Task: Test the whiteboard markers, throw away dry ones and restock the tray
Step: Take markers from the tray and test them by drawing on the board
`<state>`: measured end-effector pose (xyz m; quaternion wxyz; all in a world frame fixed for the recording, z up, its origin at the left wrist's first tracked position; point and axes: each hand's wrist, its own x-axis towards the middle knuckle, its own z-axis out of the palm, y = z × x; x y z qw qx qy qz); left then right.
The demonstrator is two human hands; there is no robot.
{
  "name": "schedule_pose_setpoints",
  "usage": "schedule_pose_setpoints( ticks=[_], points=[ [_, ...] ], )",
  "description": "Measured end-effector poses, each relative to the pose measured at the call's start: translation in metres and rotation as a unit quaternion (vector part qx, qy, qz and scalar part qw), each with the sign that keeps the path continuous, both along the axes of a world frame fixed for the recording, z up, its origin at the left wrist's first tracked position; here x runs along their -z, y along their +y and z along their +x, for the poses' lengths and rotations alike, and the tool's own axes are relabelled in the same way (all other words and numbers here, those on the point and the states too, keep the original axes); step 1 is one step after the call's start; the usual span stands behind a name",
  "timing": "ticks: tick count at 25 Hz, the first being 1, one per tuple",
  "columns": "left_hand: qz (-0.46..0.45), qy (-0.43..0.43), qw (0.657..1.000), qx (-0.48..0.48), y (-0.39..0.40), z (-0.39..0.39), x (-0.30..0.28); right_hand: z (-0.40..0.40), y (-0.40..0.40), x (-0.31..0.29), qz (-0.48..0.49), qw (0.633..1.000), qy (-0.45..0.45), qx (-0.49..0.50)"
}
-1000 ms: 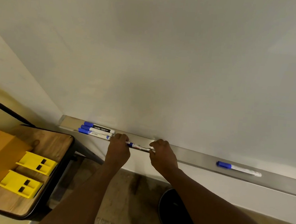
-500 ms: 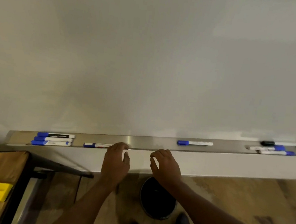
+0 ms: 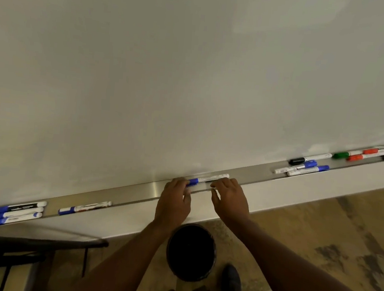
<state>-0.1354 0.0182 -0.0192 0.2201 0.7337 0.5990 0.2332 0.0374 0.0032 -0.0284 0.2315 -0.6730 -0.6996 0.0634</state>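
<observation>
A long metal tray runs along the foot of the whiteboard. On it, against the board, lies a white marker with a blue cap. My left hand has its fingertips at the cap end. My right hand has its fingertips just in front of the barrel, fingers spread. The marker rests on the tray. Further left lie a single blue marker and three blue markers side by side.
At the tray's right end lie several markers with black, blue, green and red caps. A black bin stands on the floor below my hands, beside my shoe. A dark-framed table is at lower left.
Both hands let go of the marker they held at the left, which now lies on the tray. They moved right along the tray to the lone blue-capped marker.
</observation>
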Motion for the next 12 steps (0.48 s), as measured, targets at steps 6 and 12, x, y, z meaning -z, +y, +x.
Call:
schedule_pose_setpoints(
  ticks=[6,12],
  points=[
    [-0.010,0.139,0.990,0.016,0.026,0.023,0.007,0.017,0.034,0.005,-0.017,0.994,-0.072,-0.077],
    [-0.034,0.126,0.991,-0.015,0.028,0.032,0.012,0.021,0.047,0.011,-0.056,0.987,-0.081,-0.126]
  ],
)
